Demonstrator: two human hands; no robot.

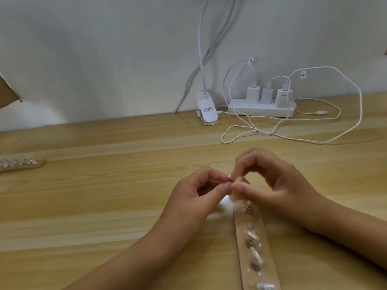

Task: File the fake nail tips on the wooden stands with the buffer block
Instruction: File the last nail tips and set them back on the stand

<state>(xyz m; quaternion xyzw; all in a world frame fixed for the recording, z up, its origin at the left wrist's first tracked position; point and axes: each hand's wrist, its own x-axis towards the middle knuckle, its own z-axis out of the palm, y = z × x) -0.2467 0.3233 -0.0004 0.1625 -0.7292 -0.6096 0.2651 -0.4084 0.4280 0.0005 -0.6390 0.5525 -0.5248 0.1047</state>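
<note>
**Filing step, one tip in hand.** At 9 o'clock, well apart from the work, a second wooden stand point(23, 165) lies on the counter point(104, 206) with its row of clear tips. Just below centre, the left hand point(192, 193) has its fingers point(219, 190) pinched together on a single nail tip point(230, 178), raised off the counter. The pale buffer block point(234, 198) meets the tip from the 3 o'clock side. The right hand point(274, 181) grips the block in curled fingers point(240, 187), but blur hides the exact contact face. From beneath the right hand, the near wooden stand point(259, 243) runs toward 5 o'clock. It carries mounted tips point(252, 236) and at least one bare seat point(249, 225). At 1 o'clock, by the wall point(104, 59), stand a lamp clip point(207, 111) and a power strip point(259, 109) with loose cables point(271, 133).

By appearance, one tip is being filed while several wait on the stand. The next move calls for short, light strokes along the tip's edge with a firm pinch, so the small tip neither slips nor flexes. The tip would then go back to the bare seat.
</note>
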